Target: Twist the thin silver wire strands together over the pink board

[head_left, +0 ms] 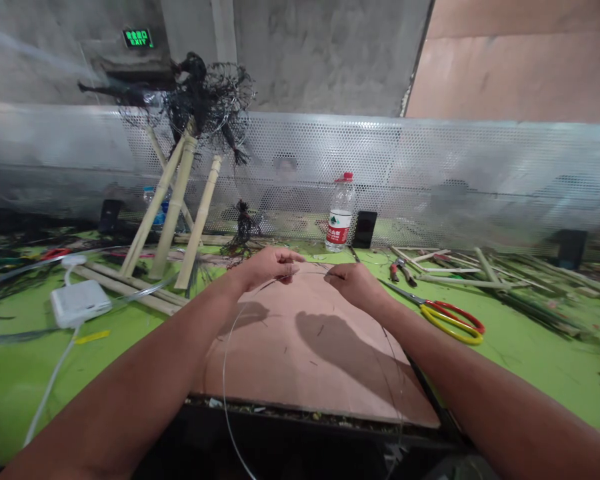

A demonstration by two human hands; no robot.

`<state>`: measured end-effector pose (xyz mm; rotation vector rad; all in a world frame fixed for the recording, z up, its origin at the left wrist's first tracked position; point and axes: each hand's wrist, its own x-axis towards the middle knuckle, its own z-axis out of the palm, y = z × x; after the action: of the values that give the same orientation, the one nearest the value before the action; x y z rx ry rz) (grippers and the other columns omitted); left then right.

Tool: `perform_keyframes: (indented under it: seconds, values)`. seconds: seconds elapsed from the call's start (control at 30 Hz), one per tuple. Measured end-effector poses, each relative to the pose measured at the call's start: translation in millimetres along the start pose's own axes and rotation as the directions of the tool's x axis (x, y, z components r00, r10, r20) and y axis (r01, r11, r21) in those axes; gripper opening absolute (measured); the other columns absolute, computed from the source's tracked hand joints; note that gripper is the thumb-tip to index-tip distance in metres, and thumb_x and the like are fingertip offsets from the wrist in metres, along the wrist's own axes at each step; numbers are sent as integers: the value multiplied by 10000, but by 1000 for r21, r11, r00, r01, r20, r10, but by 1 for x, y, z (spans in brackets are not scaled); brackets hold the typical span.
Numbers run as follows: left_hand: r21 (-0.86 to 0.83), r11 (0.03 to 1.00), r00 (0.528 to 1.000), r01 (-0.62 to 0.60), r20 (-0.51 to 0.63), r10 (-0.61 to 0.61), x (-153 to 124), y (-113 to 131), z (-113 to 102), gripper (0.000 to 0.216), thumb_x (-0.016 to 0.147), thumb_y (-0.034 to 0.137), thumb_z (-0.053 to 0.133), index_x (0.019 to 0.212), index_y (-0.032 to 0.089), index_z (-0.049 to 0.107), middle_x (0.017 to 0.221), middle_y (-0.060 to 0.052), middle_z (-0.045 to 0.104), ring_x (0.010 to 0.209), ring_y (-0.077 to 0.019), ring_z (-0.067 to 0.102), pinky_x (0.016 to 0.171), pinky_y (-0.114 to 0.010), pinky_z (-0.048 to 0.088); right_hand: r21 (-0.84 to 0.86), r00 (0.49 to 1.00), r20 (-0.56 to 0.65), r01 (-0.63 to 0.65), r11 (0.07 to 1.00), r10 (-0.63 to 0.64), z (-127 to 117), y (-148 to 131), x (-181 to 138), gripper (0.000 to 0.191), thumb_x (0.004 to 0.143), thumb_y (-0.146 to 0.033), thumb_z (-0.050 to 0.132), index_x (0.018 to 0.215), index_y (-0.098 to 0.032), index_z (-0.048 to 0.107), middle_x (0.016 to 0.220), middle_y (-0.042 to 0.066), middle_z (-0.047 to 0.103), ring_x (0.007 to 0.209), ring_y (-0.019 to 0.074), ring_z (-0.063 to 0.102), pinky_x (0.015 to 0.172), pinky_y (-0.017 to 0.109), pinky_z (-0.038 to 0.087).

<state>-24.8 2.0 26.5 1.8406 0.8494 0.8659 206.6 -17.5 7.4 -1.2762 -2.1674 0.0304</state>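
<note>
Above the far part of a pinkish board (pixel 290 360), both my hands hold a thin wire (pixel 225 373). My left hand (pixel 273 265) pinches it between thumb and fingers, with the index finger stretched to the right. Close by on the right, my right hand (pixel 353 280) is closed round another stretch of the wire, its fingertips partly hidden. Between the hands a short span of the wire shows. From the left hand the wire curves down past the board's near edge, and another faint length hangs below the right hand.
Scissors (pixel 453 320) with red and yellow handles lie right of the board, near pliers (pixel 403 270). A bottle (pixel 340 213) and a phone (pixel 365 230) stand behind. At left are bamboo sticks (pixel 173 207) topped by a black wire tangle (pixel 205 100), and a white power adapter (pixel 80 303).
</note>
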Motion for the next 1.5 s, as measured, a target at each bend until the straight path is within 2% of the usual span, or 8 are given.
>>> perform_keyframes:
  seconds: [0.2, 0.3, 0.47, 0.7, 0.97, 1.07, 1.27, 1.5]
  values:
    - [4, 985, 982, 171, 79, -171, 0, -4, -3, 347, 634, 421, 674, 787, 114, 623, 562, -7, 540, 475, -85, 486, 480, -238, 390, 1, 1000, 5, 2, 1000, -2, 0, 0, 0, 257, 795, -355, 469, 729, -202, 665, 672, 15, 624, 596, 126, 488, 530, 223, 296]
    - [54, 983, 979, 174, 96, -179, -1, -5, -3, 324, 611, 426, 684, 645, 120, 583, 524, 4, 503, 449, -87, 464, 434, -228, 353, 7, 1000, 8, 18, 1000, -19, 2, 1, 0, 239, 792, -348, 479, 733, -207, 663, 694, 14, 636, 616, 126, 501, 539, 220, 304]
    - [244, 967, 988, 79, 113, -109, -2, -2, 0, 301, 647, 436, 632, 615, 150, 540, 493, 28, 469, 443, -88, 454, 443, -214, 343, 1, 1000, 12, 22, 1000, -22, 5, 2, -1, 232, 792, -341, 488, 752, -207, 673, 739, 24, 650, 648, 131, 520, 563, 223, 325]
    - [601, 800, 998, -8, 48, -27, 3, -4, 3, 268, 703, 450, 552, 676, 183, 567, 495, 29, 511, 431, -108, 459, 450, -224, 283, -1, 999, 29, 14, 1000, -14, 6, 2, 0, 215, 790, -320, 498, 769, -206, 679, 773, 31, 656, 670, 136, 536, 581, 225, 346]
    - [773, 593, 953, -226, 49, 299, 10, -9, 7, 212, 729, 362, 563, 633, 173, 581, 648, -25, 574, 635, -150, 500, 582, -244, 316, -3, 1000, 22, 3, 1000, -3, 5, 2, 0, 244, 792, -339, 478, 745, -202, 675, 730, 26, 644, 626, 129, 509, 544, 225, 315]
    - [736, 638, 956, -228, 44, 290, 8, -6, 5, 209, 735, 358, 554, 660, 171, 607, 653, -24, 590, 636, -142, 520, 582, -236, 340, 3, 1000, 11, -3, 1000, 3, 2, 0, 0, 262, 797, -349, 463, 741, -204, 673, 693, 18, 636, 610, 129, 499, 533, 224, 305]
    - [473, 880, 998, -52, -6, 62, 1, -1, 0, 250, 676, 397, 593, 719, 154, 634, 577, 2, 565, 475, -95, 504, 463, -202, 369, 6, 1000, -7, -7, 1000, 7, -1, -4, -1, 249, 790, -349, 476, 761, -209, 681, 706, 21, 645, 619, 133, 508, 545, 225, 314]
    - [379, 924, 999, -43, 34, 33, -2, 3, 3, 261, 647, 307, 622, 848, 141, 630, 660, -8, 578, 556, -101, 543, 515, -210, 427, 16, 1000, -13, -15, 1000, 16, -4, -7, -2, 260, 794, -353, 471, 743, -202, 676, 680, 24, 626, 594, 130, 488, 523, 226, 300]
